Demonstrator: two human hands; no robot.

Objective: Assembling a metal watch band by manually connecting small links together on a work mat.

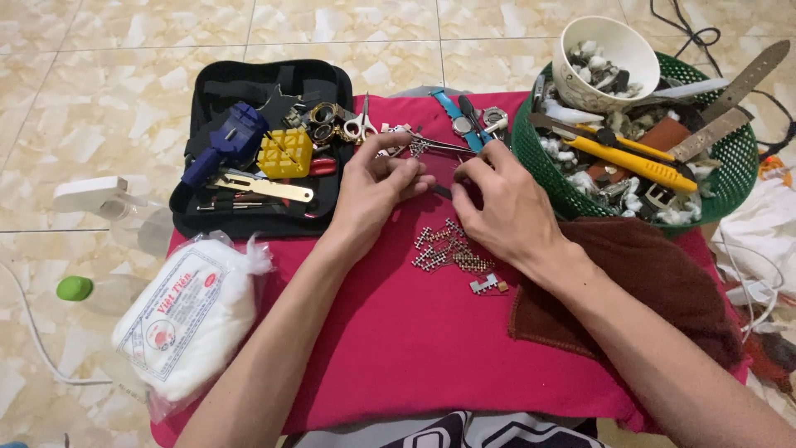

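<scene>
The work lay on a red cloth [414, 348] spread as the surface over a floor of beige marbled tiles [99, 83]. Both hands met near the far middle of the cloth. The left hand [369, 187] and the right hand [497, 207] had their fingertips drawn together, pinched around thin metal tweezers [439, 147] and a small dark part between them; what exactly that part was could not be told. Just near of the hands, on the cloth, lay a loose heap of silver metal watch-band links [448, 249], with one short piece [489, 285] set a little to the right of it.

To the far left an open black tool case [249, 83] held a blue tool [228, 141], a yellow block [285, 153] and small scissors [361, 124]. A watch with a blue strap [456, 120] lay at the far edge of the cloth. On the far right stood a green mesh basket [738, 166] filled with odds and ends, a yellow-handled knife [634, 158] and a white cup [605, 50] of small parts. A dark brown towel [647, 282] lay under the right forearm. At the near left a plastic bag of white cotton [186, 319] rested at the cloth's edge, and a green bottle cap [75, 288] showed farther left, over the floor tiles.
</scene>
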